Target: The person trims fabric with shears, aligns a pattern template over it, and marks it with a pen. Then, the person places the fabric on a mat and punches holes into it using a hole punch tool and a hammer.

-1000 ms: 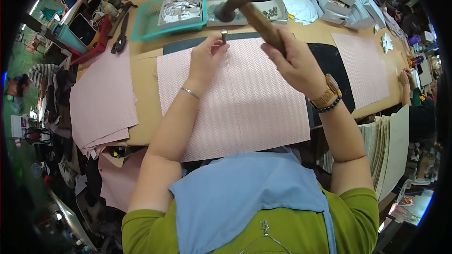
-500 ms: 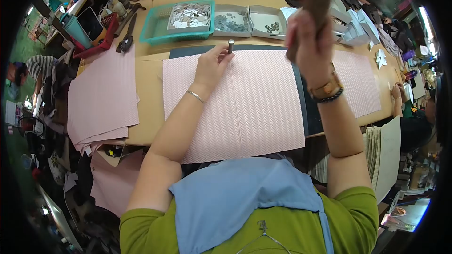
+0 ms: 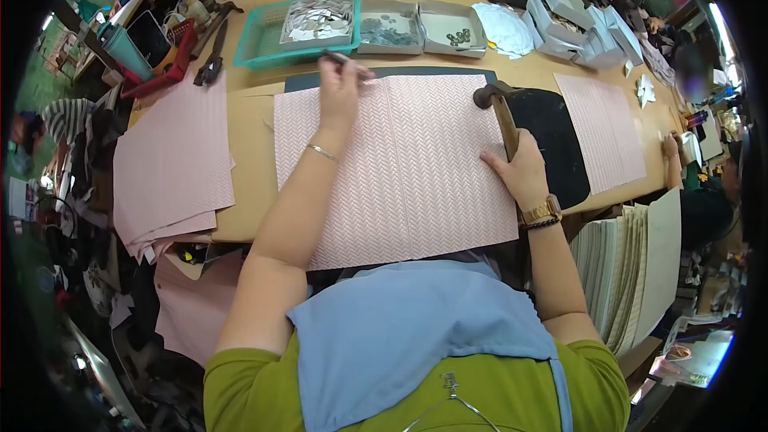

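Note:
A pink herringbone-textured sheet (image 3: 416,168) lies in front of me, over a dark mat (image 3: 456,74) whose far edge shows. My right hand (image 3: 524,168) is wrapped round the wooden handle of a hammer (image 3: 504,120), low at the sheet's right edge. The hammer's head rests near the sheet's far right corner, beside a black pad (image 3: 552,144). My left hand (image 3: 340,88) is over the sheet's far left part, its fingers closed on a small dark metal punch (image 3: 331,56), close to the teal basket (image 3: 260,36).
Two grey boxes with small metal parts (image 3: 390,46) (image 3: 452,50) stand beside the basket. Pink sheets (image 3: 176,160) lie at the left, another (image 3: 600,132) at the right. White boxes (image 3: 572,40) are at the back right. A co-worker's hand (image 3: 672,148) shows at the far right.
My right hand has brought the raised hammer down to the sheet's right edge. My left hand has moved left with the punch, which has tilted from upright.

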The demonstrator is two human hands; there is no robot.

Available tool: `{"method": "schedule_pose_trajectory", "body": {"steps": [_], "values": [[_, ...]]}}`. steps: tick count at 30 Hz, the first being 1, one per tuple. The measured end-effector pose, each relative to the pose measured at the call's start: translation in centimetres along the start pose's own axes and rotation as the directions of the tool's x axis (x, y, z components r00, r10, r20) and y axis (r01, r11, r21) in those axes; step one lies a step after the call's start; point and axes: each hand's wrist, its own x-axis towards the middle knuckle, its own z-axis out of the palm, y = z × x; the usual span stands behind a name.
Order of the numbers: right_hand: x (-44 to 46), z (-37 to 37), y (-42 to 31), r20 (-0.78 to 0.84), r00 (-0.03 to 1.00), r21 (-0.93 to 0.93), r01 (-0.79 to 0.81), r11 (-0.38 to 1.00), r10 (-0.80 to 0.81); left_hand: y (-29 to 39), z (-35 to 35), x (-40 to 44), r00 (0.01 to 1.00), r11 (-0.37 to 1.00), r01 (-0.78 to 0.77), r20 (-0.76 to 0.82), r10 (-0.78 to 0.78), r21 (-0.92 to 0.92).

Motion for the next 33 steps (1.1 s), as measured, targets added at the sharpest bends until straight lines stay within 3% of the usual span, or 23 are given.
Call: {"method": "schedule_pose_trajectory", "body": {"steps": [3, 5, 6, 7, 8, 9, 10, 11, 12, 13, 14, 16, 17, 19, 21, 24, 25, 27, 29, 30, 31, 33], "values": [[-0.4, 0.2, 0.4, 0.055, 0.993, 0.064, -0.109, 0.992, 0.106, 1.3, -1.6, 1.5, 0.970, 0.966, 0.031, -0.226, -0.091, -0.256], [-0.2, 0.2, 0.0, 0.111, 0.987, 0.194, -0.139, 0.971, 0.119, 1.5, -5.6, 3.1, 0.989, 0.988, 0.003, -0.142, -0.025, -0.152], [-0.2, 0.0, -0.1, 0.128, 0.983, 0.249, -0.160, 0.955, 0.132, 2.5, -7.5, 4.1, 0.984, 0.998, 0.053, -0.170, -0.044, 0.044], [-0.1, 0.3, 0.4, 0.098, 0.990, 0.278, -0.126, 0.952, 0.102, 3.1, -9.2, 4.4, 0.986, 0.991, 0.058, -0.160, -0.038, 0.124], [0.0, 0.6, 0.8, 0.098, 0.993, 0.321, -0.099, 0.942, 0.071, 3.4, -11.2, 4.6, 0.971, 0.993, 0.066, -0.236, -0.040, 0.100], [0.3, 0.5, 1.4, 0.092, 0.995, 0.365, -0.069, 0.928, 0.038, 6.5, -10.3, 2.4, 0.935, 0.971, 0.134, -0.350, -0.058, 0.196], [0.7, -0.7, 2.1, 0.070, 0.997, 0.343, -0.059, 0.937, 0.037, 6.1, -13.0, 2.2, 0.942, 0.973, 0.061, -0.334, 0.017, 0.222], [1.2, -2.0, 2.3, 0.057, 0.998, 0.325, -0.047, 0.945, 0.031, 4.4, -18.4, 3.4, 0.923, 0.849, 0.084, -0.363, 0.132, 0.522], [1.8, -3.3, 2.5, 0.049, 0.999, 0.311, -0.034, 0.950, 0.020, 5.1, -20.6, 2.4, 0.924, 0.689, -0.096, -0.192, 0.330, 0.719], [2.6, -5.4, 3.8, -0.032, 0.999, 0.255, 0.050, 0.966, -0.043, 6.3, -22.0, 1.0, 0.936, 0.588, -0.056, -0.163, 0.313, 0.807], [3.5, -7.8, 4.8, -0.070, 0.997, 0.169, -0.005, 0.986, 0.017, 7.7, -23.2, -0.4, 0.946, 0.472, -0.018, -0.138, 0.294, 0.881], [5.6, -13.1, 9.1, -0.195, 0.980, -0.040, 0.024, 0.999, -0.031, 10.8, -23.4, -3.4, 0.971, 0.103, 0.174, -0.188, 0.150, 0.979], [7.1, -15.3, 13.6, -0.298, 0.945, -0.143, 0.094, 0.985, -0.133, 11.3, -23.3, -4.6, 0.972, 0.037, 0.188, -0.191, 0.134, 0.981], [8.4, -21.2, 16.0, -0.336, 0.942, -0.420, -0.131, 0.898, -0.021, 11.7, -23.1, -6.2, 0.972, -0.097, 0.220, -0.209, 0.111, 0.971], [9.4, -23.7, 18.2, -0.420, 0.902, -0.601, -0.361, 0.713, 0.103, 11.3, -23.6, -6.2, 0.979, -0.093, 0.167, -0.153, 0.137, 0.982], [8.0, -21.8, 20.5, -0.424, 0.892, -0.605, -0.406, 0.685, 0.155, 11.1, -24.0, -6.0, 0.981, -0.130, 0.168, -0.154, 0.117, 0.977], [6.8, -20.4, 19.5, -0.356, 0.907, -0.514, -0.393, 0.762, 0.228, 11.1, -24.0, -5.7, 0.980, -0.153, 0.188, -0.174, 0.101, 0.970], [5.1, -16.1, 20.7, -0.288, 0.931, -0.341, -0.320, 0.884, 0.226, 10.8, -24.7, -5.3, 0.971, -0.145, 0.232, -0.221, 0.091, 0.962], [3.3, -11.6, 20.6, -0.184, 0.957, -0.149, -0.254, 0.956, 0.226, 11.2, -25.0, -5.1, 0.960, -0.022, 0.277, -0.276, 0.039, 0.961], [2.5, -9.6, 20.5, -0.098, 0.955, -0.085, -0.288, 0.954, 0.280, 10.8, -25.5, -5.2, 0.972, 0.021, 0.220, -0.221, 0.081, 0.975], [1.4, -8.2, 19.0, 0.026, 0.921, 0.103, -0.389, 0.915, 0.389, 11.5, -24.1, -5.3, 0.970, -0.092, 0.242, -0.239, 0.043, 0.966], [-0.7, -5.5, 15.6, 0.036, 0.948, 0.373, -0.307, 0.875, 0.317, 11.4, -23.6, -5.5, 0.981, -0.174, 0.194, -0.188, 0.050, 0.965]]}}
